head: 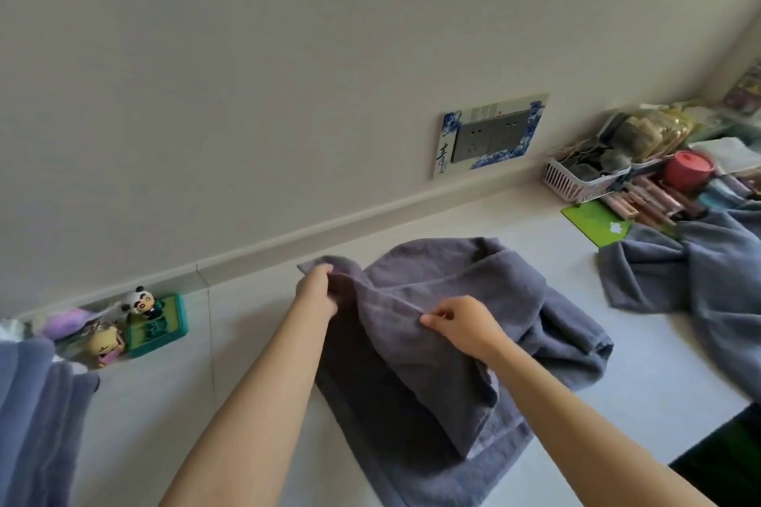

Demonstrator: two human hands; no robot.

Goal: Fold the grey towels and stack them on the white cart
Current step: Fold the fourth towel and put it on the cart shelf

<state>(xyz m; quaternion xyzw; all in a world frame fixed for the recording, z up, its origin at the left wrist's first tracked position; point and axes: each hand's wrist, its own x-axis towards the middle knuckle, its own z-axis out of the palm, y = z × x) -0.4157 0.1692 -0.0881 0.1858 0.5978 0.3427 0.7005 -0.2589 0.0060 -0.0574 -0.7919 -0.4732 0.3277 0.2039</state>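
On counter [617, 375]: both hands pinch grey towel [453, 284].

Your left hand [319, 290] grips the far corner of the grey towel [449, 346] on the white counter [164, 416], right hand [463, 325] pinches a raised fold along its hem. Towel's bunched, near end hangs over counter edge. 2nd grey towel [692, 272] crumpled at right, partly over a green card [593, 218]. Pink basket [576, 177] behind it. Panda figurine [142, 300] + green box [158, 325] at left by wall. Folded blue-grey towels [33, 416] at far left edge.
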